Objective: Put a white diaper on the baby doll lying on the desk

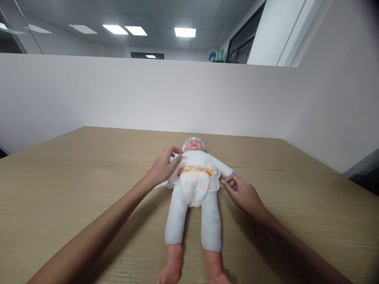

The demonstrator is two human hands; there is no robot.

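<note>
Your left hand (164, 167) is loosely parted and your right hand (242, 193) curled, any pinch unclear, so an uneven tug could skew the diaper (195, 185) around the hips of the doll (177, 219) lying face-up on the table (74, 185).

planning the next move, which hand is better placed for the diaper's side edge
Likely the right hand: its curled fingertips are right by the diaper's near side edge. The left hand is higher up, by the doll's chest and arm.
</note>
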